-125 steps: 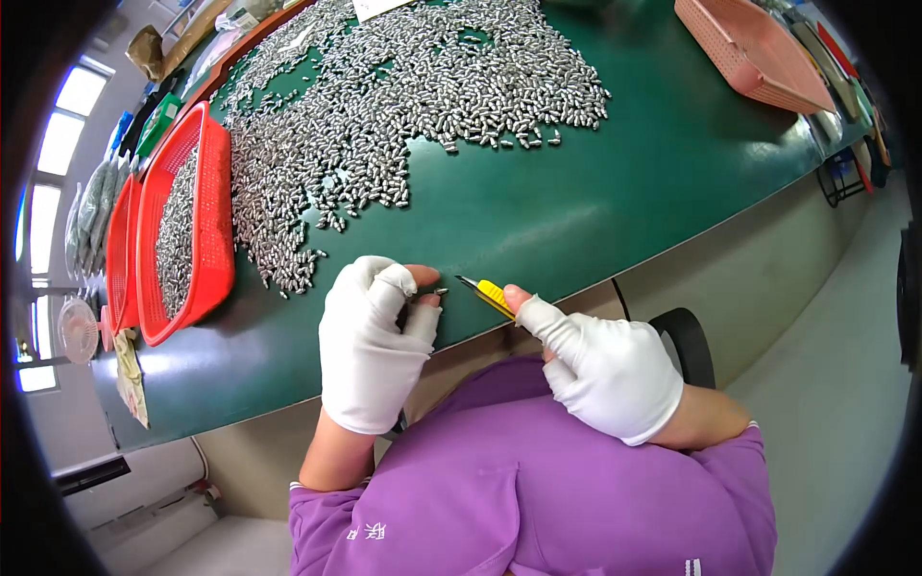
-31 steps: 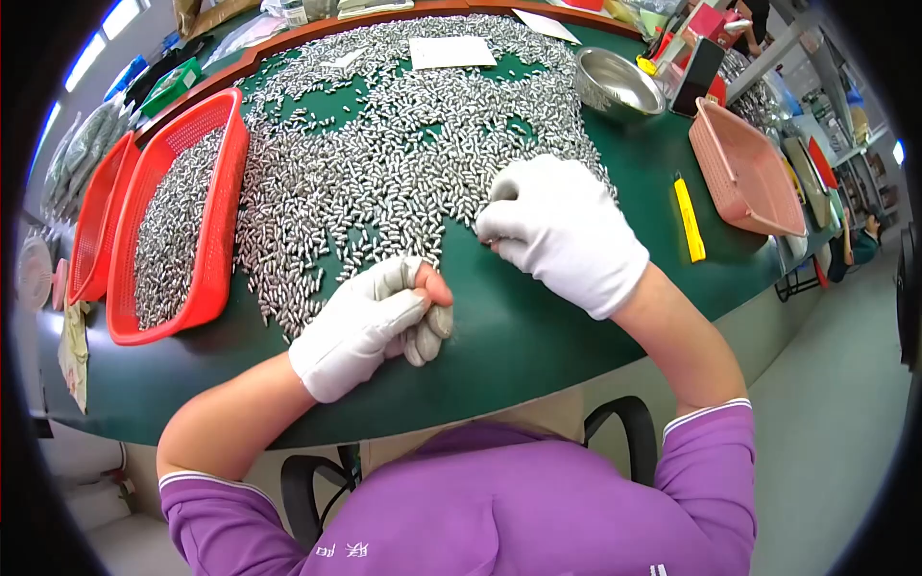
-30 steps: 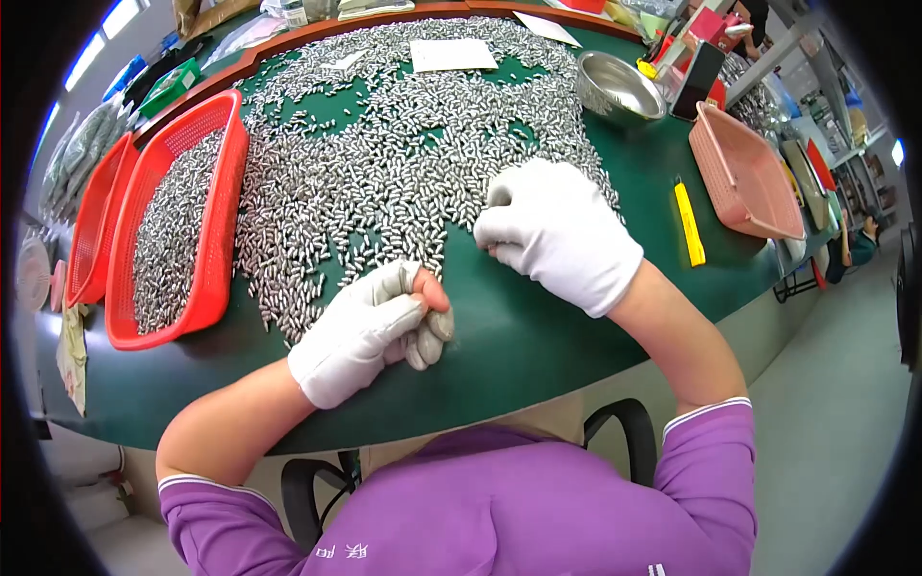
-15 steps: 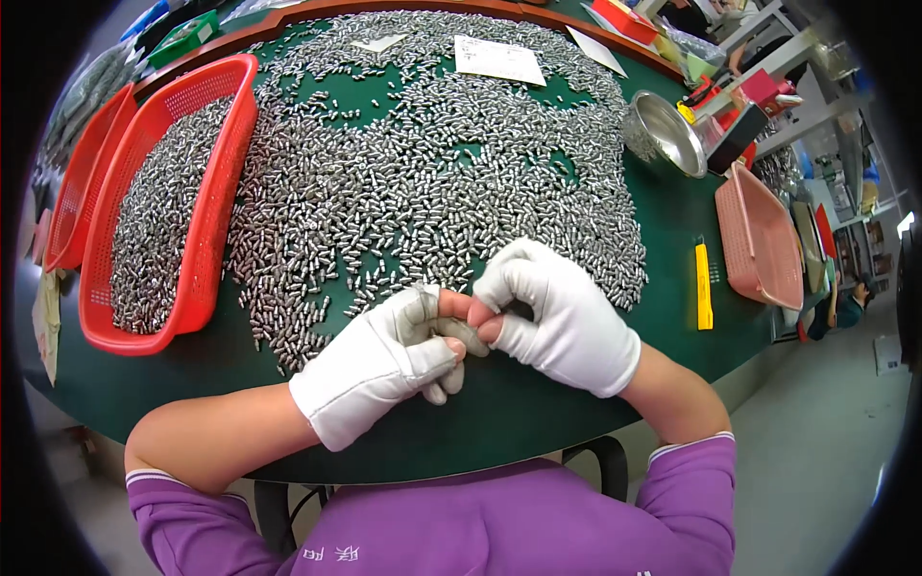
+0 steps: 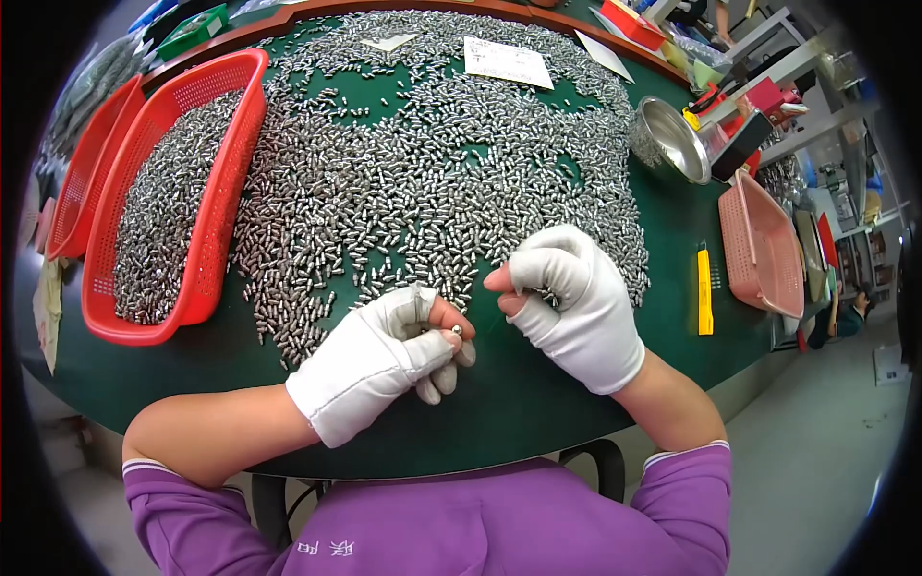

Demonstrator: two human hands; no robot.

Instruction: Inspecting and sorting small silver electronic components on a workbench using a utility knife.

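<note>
We sit at a green table (image 5: 595,384) whose far half is covered by a wide spread of small metal pins (image 5: 432,173), and that spread lies straight ahead of our hands, its near edge just beyond the knuckles, so anything we take from it is forward and slightly up the table from where we work. To our left a red basket (image 5: 221,221) holds more of the same pins, with a second red basket (image 5: 82,182) behind it; to our right stand a pink basket (image 5: 759,250), a steel bowl (image 5: 672,139) and a yellow knife (image 5: 705,293) lying with its length running away from us. A few slips of white paper (image 5: 507,62) rest on the far pins. Both hands wear white gloves with the fingertips bare. Our left hand (image 5: 379,360) is closed in a pinch, and between thumb and forefinger it grips one pin (image 5: 456,329) by its side, so we see its round end; its long axis seems to point roughly up toward the camera, though it is too small for us to be sure. Our right hand (image 5: 576,302) sits just beside it, curled loosely with thumb and forefinger pointing left toward that pin, the bare tips near it but not touching; a few pins show under its palm, and we cannot tell whether it grips any of them. The held pin lies between the two hands, nearer the left, right at the near edge of the spread.
</note>
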